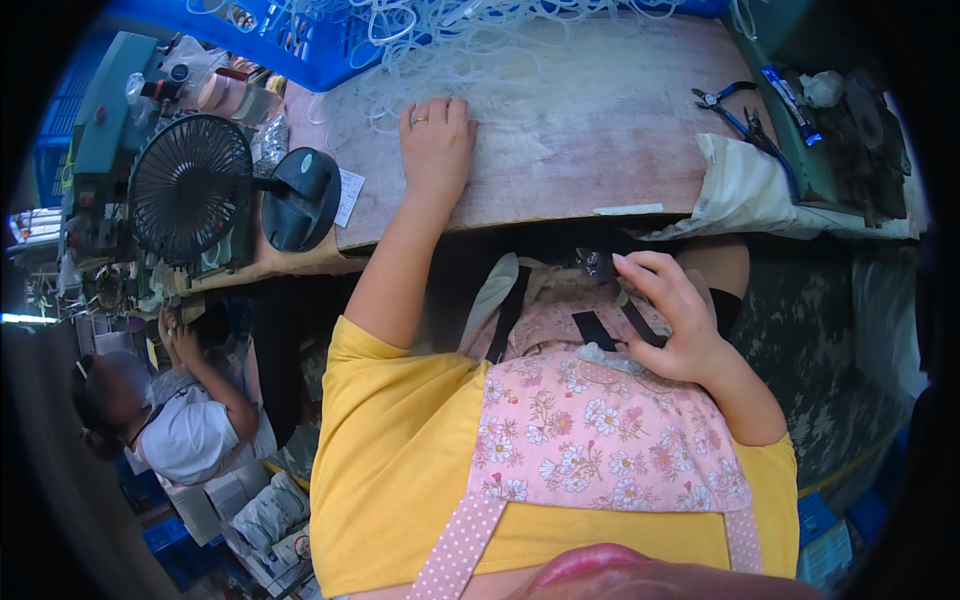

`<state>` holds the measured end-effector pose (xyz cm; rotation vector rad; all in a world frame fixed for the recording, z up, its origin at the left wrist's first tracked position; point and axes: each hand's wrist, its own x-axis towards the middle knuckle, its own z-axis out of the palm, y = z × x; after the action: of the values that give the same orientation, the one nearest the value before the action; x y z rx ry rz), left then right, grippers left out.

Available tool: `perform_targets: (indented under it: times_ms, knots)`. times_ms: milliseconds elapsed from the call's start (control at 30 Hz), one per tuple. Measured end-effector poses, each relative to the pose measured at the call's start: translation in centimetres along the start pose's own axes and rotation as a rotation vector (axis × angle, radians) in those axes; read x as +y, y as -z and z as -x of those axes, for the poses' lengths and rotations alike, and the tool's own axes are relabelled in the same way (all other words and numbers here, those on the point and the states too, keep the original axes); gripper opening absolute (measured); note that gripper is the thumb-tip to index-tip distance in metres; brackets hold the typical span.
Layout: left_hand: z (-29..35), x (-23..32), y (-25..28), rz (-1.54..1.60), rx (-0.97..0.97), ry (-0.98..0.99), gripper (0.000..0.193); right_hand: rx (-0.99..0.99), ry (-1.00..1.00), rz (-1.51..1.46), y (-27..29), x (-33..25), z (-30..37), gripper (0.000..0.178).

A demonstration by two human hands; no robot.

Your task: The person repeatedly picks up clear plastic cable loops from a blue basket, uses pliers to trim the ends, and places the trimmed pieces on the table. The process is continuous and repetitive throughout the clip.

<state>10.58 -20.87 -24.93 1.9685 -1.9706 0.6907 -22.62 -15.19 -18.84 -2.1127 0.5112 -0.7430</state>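
Observation:
My left hand rests on the worktable, knuckles up, with a ring on one finger. Its fingers curl downward and their tips are hidden, so what lies under them does not show. Thin clear tubing loops lie beside and beyond it. Over my lap hovers my right hand, thumb and fingers apart. A small dark shiny item is close to its fingertips; whether they touch is unclear. Below the hand are the pink floral apron and a crumpled pale clump.
A blue basket heaped with tubing stands at the far side. Left are a black fan and jars. Blue-handled pliers and a white bag lie right. Another person sits at the left.

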Motion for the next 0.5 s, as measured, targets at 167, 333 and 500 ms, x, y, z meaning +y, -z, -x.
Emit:
perform_targets:
  times_ms: [167,333,500]
  knots:
    - [0.6,-0.6,2.4,0.039,-0.129,-0.110,0.023,-0.008,-0.055,-0.044,0.1,0.2,0.4,0.069]
    - [2.6,0.7,4.6,0.559,0.185,0.044,0.014,-0.033,-0.152,-0.199,0.0,0.5,0.0,0.072]
    - [3.2,4.6,6.0,1.843,0.172,0.599,0.022,-0.041,-0.238,-0.225,-0.1,0.3,-1.1,0.074]
